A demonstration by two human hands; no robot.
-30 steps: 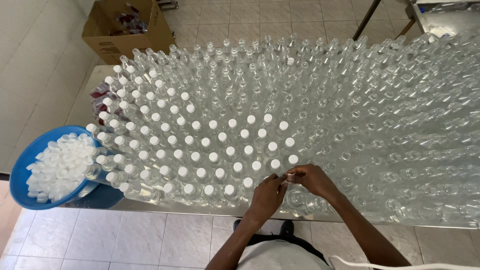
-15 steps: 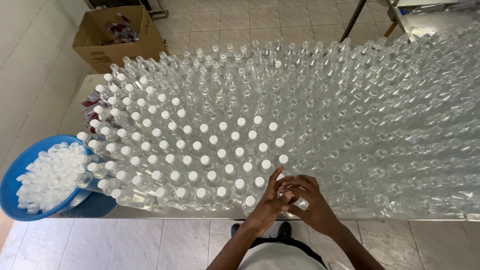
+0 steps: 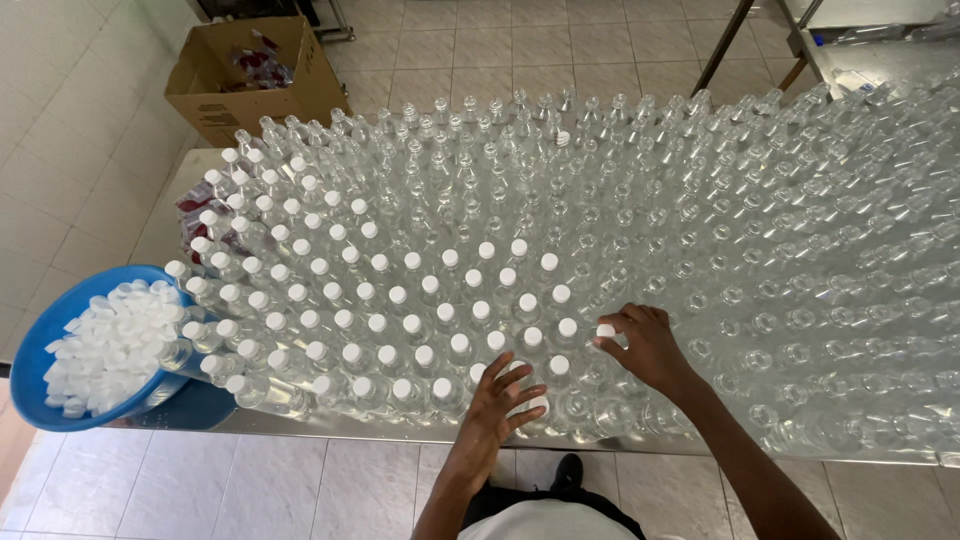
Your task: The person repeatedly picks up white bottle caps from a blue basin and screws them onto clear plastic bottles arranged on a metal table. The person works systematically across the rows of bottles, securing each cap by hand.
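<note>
A table is packed with clear plastic bottles; those at the left and front carry white caps, the rest stand uncapped. My left hand rests with spread fingers over capped bottles at the front edge. My right hand pinches a white cap on the neck of a bottle in the second row from the front. A blue basin heaped with loose white caps sits at the table's left end.
An open cardboard box stands on the tiled floor at the back left. A metal table edge runs along the front. Another steel table with bottles is at the far right back.
Both hands were together at the front edge; now they are apart, the right hand moved up and right onto a bottle with a cap, the left spread flat on bottle tops.
</note>
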